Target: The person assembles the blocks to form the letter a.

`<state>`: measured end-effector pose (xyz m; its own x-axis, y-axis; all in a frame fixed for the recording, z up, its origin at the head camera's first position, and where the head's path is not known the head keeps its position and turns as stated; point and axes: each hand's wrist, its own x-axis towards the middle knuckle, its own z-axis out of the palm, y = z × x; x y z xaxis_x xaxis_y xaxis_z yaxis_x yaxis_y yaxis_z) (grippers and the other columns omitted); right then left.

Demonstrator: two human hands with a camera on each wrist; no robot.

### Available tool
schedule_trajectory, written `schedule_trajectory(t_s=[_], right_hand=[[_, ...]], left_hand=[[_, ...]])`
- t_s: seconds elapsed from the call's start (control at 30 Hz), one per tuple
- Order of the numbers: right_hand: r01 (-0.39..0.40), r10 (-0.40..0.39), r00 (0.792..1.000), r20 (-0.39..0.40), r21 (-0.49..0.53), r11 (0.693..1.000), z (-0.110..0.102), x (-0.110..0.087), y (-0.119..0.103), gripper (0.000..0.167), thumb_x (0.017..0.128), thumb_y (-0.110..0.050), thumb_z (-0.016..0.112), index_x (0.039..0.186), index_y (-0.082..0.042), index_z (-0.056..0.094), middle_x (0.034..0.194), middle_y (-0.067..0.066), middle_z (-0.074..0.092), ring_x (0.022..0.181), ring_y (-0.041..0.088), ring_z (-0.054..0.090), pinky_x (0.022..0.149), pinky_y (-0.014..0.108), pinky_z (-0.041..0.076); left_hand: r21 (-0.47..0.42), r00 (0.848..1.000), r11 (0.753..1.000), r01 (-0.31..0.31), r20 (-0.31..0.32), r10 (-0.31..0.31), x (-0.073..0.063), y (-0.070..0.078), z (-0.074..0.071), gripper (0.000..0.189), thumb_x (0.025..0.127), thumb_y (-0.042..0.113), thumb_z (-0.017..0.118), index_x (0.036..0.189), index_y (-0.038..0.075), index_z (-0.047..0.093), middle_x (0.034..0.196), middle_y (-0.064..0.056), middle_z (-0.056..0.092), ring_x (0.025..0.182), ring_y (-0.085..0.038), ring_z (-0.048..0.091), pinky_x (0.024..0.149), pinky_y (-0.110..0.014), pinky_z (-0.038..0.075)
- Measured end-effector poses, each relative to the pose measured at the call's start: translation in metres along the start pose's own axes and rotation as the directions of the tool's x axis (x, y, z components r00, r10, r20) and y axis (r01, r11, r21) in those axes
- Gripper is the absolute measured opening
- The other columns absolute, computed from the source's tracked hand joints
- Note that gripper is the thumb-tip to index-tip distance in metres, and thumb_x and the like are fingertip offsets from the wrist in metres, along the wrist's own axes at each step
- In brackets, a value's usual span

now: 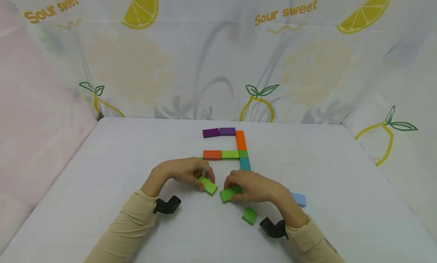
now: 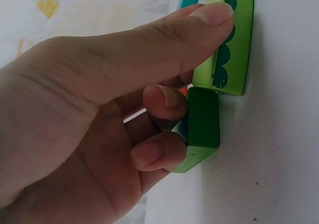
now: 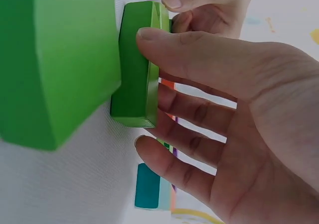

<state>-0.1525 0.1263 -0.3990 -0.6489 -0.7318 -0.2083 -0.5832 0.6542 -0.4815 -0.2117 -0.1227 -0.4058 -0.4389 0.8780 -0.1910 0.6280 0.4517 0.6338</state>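
My left hand (image 1: 184, 170) pinches a light green block (image 1: 209, 186) between thumb and fingers, low over the white table. In the left wrist view, dark scallops mark that block's side (image 2: 238, 59), and two curled fingers touch a darker green block (image 2: 204, 117) beside it. To the right, my right hand (image 1: 256, 186) grips a green block (image 1: 226, 196) with the thumb on its near side. A smaller green block (image 1: 250, 216) lies loose in front of the right hand and looms large in the right wrist view.
Beyond the hands, two purple blocks (image 1: 227, 131), an orange block (image 1: 241, 140), a small green block (image 1: 243, 154) and a teal block (image 1: 245, 164) form a bent line. A red-orange block (image 1: 212, 155) and a lime block (image 1: 230, 154) branch left. A light blue block (image 1: 299, 199) lies right.
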Motion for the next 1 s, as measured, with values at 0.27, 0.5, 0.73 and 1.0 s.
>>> schedule_trajectory(t_s=[0.27,0.5,0.73,1.0], right_hand=[[-0.011,0.011,1.000,-0.016,-0.021,1.000,-0.0001,0.0003,0.0007,0.023,0.086,-0.022,0.069,0.108,-0.017,0.064,0.102,-0.008,0.059,0.096,0.008,0.053,0.091,0.027,0.047],[-0.006,0.005,1.000,-0.028,-0.038,0.999,0.0002,-0.0003,0.0014,0.024,0.086,-0.023,0.069,0.108,-0.017,0.063,0.106,-0.007,0.059,0.099,0.009,0.053,0.092,0.028,0.047],[0.003,-0.005,0.999,-0.037,-0.048,0.999,0.0003,-0.0006,0.0018,0.024,0.086,-0.023,0.069,0.109,-0.016,0.063,0.105,-0.006,0.059,0.098,0.009,0.053,0.092,0.028,0.047],[0.002,-0.006,0.999,-0.052,-0.062,0.998,0.0013,-0.0006,0.0031,0.024,0.087,-0.023,0.068,0.109,-0.016,0.063,0.105,-0.006,0.059,0.098,0.010,0.053,0.092,0.029,0.047]], left_hand=[[0.012,1.000,1.000,0.016,0.003,-0.016,0.0001,-0.0006,0.0001,0.026,0.082,0.019,0.073,0.107,0.024,0.068,0.094,0.006,0.058,0.066,-0.006,0.043,0.061,-0.017,0.036],[0.001,1.000,1.000,0.017,0.004,-0.017,-0.0002,0.0012,-0.0007,0.025,0.082,0.018,0.073,0.107,0.023,0.068,0.093,0.004,0.058,0.065,-0.007,0.042,0.061,-0.017,0.036],[0.000,1.000,1.000,0.016,0.002,-0.016,-0.0009,0.0028,-0.0010,0.025,0.083,0.018,0.072,0.107,0.022,0.068,0.092,0.003,0.058,0.065,-0.007,0.042,0.061,-0.018,0.036],[-0.007,1.000,1.000,0.019,0.003,-0.019,-0.0008,0.0032,-0.0005,0.025,0.083,0.017,0.072,0.107,0.021,0.068,0.095,0.003,0.058,0.065,-0.007,0.043,0.061,-0.017,0.036]])
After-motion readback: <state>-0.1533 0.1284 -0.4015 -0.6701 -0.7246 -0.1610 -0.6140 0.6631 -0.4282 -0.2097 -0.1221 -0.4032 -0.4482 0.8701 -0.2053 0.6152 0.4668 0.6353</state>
